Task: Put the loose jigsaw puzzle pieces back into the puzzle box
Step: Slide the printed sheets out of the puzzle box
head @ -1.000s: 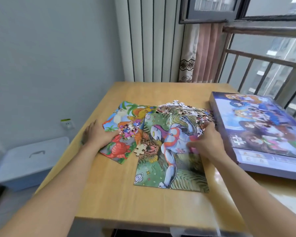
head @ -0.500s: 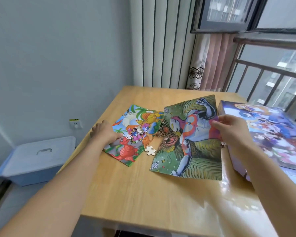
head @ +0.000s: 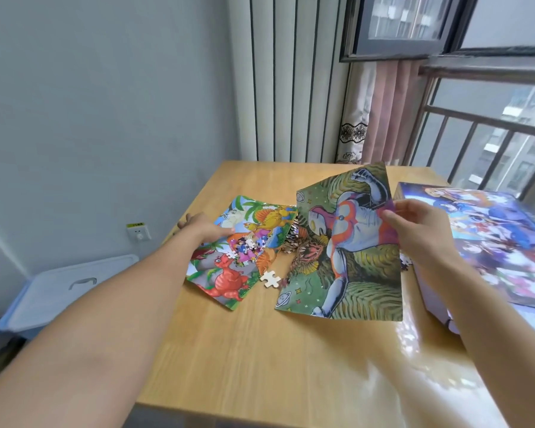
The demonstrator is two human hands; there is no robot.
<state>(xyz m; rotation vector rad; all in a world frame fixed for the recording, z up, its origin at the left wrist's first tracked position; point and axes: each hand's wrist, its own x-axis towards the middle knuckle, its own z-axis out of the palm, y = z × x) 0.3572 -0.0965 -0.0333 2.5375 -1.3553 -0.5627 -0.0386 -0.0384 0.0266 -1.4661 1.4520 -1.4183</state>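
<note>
The tabletop [head: 260,350] is pale wood with a glossy patch of window glare near the right front corner; it stands against a grey wall, with a ribbed white panel, a pink curtain [head: 389,118] and a railed window behind it, and a white lidded storage bin [head: 65,291] sits on the floor to the left, below a wall socket [head: 139,232]. The puzzle box [head: 488,242] lies closed at the tabletop's right edge, its lid printed with cartoon figures. The right hand [head: 420,233] pinches the right edge of the hero picture sheet [head: 346,251] and holds it tilted up, its near edge resting on the wood. Behind and under its raised left edge a heap of loose jigsaw pieces [head: 294,242] shows, though most of it is hidden. The left hand [head: 203,230] lies with fingers flat on the dinosaur picture sheet [head: 244,251], pressing it down; a few small pieces [head: 247,247] sit on that sheet, and one pale single piece [head: 270,278] lies on the wood between the two sheets. The step looks to be clearing the sheet off the heap. It would go best if the sheet were lifted straight up and away, not dragged, so that no pieces are swept toward the table edge. Since the box is shut, the lid would need to come off before any pieces are gathered, and scooping the heap with both hands should beat picking singly.
</note>
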